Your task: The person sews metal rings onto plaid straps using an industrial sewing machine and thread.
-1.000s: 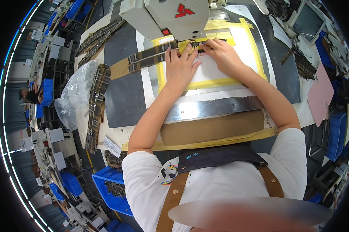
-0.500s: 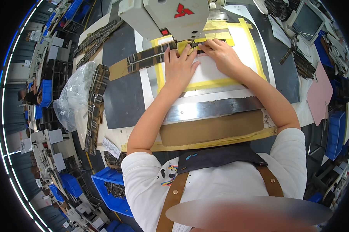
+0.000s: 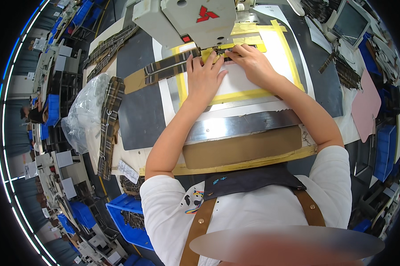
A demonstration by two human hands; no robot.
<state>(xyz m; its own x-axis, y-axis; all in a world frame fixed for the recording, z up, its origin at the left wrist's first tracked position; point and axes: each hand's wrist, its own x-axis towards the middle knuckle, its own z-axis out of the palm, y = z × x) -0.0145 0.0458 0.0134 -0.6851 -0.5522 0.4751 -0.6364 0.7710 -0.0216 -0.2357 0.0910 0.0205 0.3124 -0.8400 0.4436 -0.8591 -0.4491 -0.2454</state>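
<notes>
A plaid strap (image 3: 164, 66) with a lengthwise line and a brown end runs leftward from under the grey sewing machine head (image 3: 200, 22). My left hand (image 3: 203, 77) lies with fingers apart at the strap's lower edge, fingertips on it and on a yellow piece (image 3: 206, 54) below the needle area. My right hand (image 3: 255, 66) is just right of there, fingers bent and pressed together at the work; what they hold is too small to make out. Both are over a white sheet (image 3: 231, 86) bordered with yellow tape.
More plaid straps (image 3: 110, 111) lie left beside a clear plastic bag (image 3: 84, 115). A blue bin (image 3: 122, 224) stands below left. A screen (image 3: 348, 24), fabric pieces (image 3: 346, 71) and pink card (image 3: 366, 106) are at right. A person (image 3: 33, 115) is at far left.
The view has shifted slightly, with the machine a little further left in the picture. Both hands keep nearly the same pose and place at the work.
</notes>
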